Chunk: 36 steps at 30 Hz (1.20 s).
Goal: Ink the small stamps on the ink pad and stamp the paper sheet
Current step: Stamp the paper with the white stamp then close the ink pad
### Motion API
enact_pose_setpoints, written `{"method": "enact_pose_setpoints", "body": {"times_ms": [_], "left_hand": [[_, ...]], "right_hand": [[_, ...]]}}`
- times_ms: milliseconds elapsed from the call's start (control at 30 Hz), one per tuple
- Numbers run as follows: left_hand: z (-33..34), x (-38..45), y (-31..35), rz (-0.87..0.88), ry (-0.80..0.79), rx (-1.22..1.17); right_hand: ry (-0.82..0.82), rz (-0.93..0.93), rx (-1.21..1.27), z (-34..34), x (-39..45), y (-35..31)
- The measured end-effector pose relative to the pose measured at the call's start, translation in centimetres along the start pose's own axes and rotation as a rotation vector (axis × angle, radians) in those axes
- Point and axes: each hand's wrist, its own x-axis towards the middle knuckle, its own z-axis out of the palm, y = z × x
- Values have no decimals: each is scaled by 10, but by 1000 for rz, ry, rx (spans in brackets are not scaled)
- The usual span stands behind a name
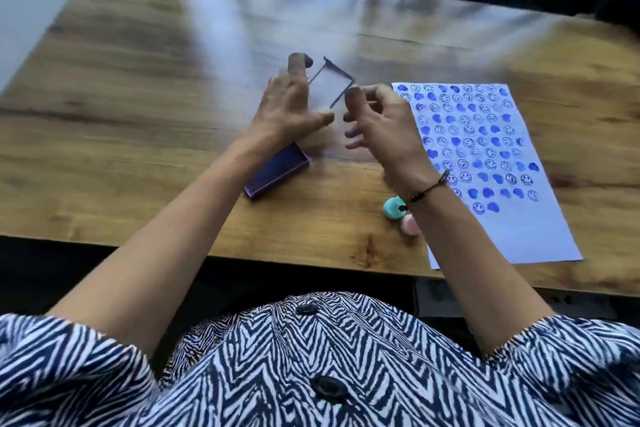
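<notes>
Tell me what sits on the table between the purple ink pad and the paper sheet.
In the head view, bare wood lies between the ink pad and the paper sheet, apart from two small stamps beside the sheet's left edge.

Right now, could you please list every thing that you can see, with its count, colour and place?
Table: one, brown wood, under everything.
Ink pad: one, purple, open, on the table below the left wrist.
Clear lid: one, transparent with dark edges, held above the table between both hands.
Paper sheet: one, white, covered in blue stamp prints, at the right.
Small stamps: two, one teal, one pink, beside the paper's left edge.
Bracelet: one, dark, on the right wrist.
Left hand: holds the lid.
Right hand: holds the lid.
</notes>
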Motion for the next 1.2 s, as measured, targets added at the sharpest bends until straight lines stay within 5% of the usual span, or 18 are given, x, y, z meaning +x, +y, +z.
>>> {"method": "enact_pose_setpoints", "body": {"times_ms": [100, 333, 433, 533, 633, 1200], "left_hand": [[-21, -23, 2, 102, 32, -311], [-32, -65, -14, 183, 41, -503], [-38, -71, -33, 153, -13, -470], [-47, -71, -57, -50, 35, -472], [-50, -69, -72, -188, 21, -476], [-47, -71, -68, -273, -21, -477]], "right_hand": [[-166, 199, 378, 6, -3, -8], [-453, 255, 600, 23, -14, -14], [-319, 98, 353, 29, -20, -10], [-81, -287, -275, 39, -33, 11], [-116, -420, -609, 50, -50, 32], [-196, -451, -877, 69, -53, 52]]}}
